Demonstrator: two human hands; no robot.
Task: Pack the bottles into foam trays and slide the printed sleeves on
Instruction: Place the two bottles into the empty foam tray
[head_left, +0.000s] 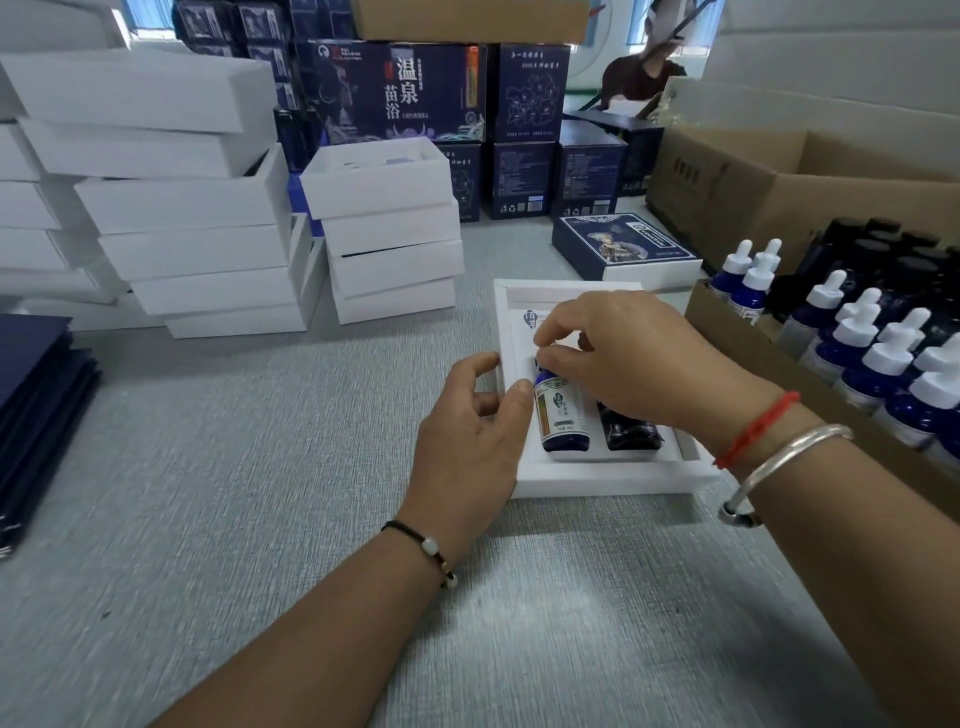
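White foam tray (597, 480) lying flat on the grey bench (260, 441), toward the right edge, just beside an open cardboard box (727, 332) of bottles. Two dark blue bottles lying side by side in the tray's near slots: labelled bottle (563, 415) on the left, second bottle (626, 428) on the right, its label not visible. Right hand (623, 358) over the tray, fingers (550, 332) curled down and pinching the top end of the labelled bottle; cap hidden beneath the hand. Left hand (467, 421) resting at the tray's left rim, fingers loosely curled, thumb tip touching the side of the labelled bottle; gripping or only steadying, cannot tell. Red cord and silver bangle (779, 462) on the right wrist, dark beaded bracelet (426, 548) on the left.

Upright dropper bottles (857, 338) with white caps crowded in the cardboard box along the right edge. Finished sleeved box (626, 247) with a dark printed cover beyond the tray. Stacks of plain white boxes (208, 249) toward the far left corner, another stack (389, 234) toward the middle of the far edge. Dark blue printed cartons (405, 93) piled behind them. Flat dark blue sleeves (36, 389) stacked at the left edge.
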